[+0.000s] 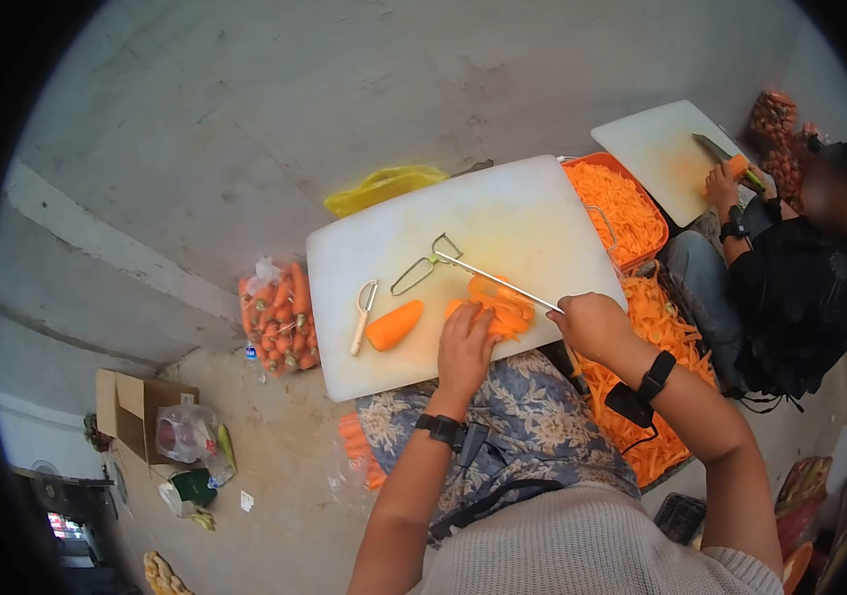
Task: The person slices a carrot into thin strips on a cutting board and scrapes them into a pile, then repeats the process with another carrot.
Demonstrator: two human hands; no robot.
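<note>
– Grey wall (275, 109) out front, white cutting board (532, 208) by the knees. Looks like slicing. Any grip tips?

– Right hand (597, 325) first: fingers wrapped round the knife (503, 284), blade nearly edge-on to view. Left hand (465, 352): fingers bent down onto the carrot slices (510, 315). Pinching or just pressing? Can't tell from up here, tbh.

– Ok, and carrot location?

– Slices near the close edge of the board, between both hands. Bigger carrot piece (395, 325) off to the left, beside the pale-handled peeler (359, 335). Definitely tuck those left fingertips back, knuckles toward the blade. Keep the pile low and flat, less likely to slide. Even strokes, no rushing. Also, probably worth moving the green peeler (432, 260) away from the knife tip. Way too close imo.
</note>
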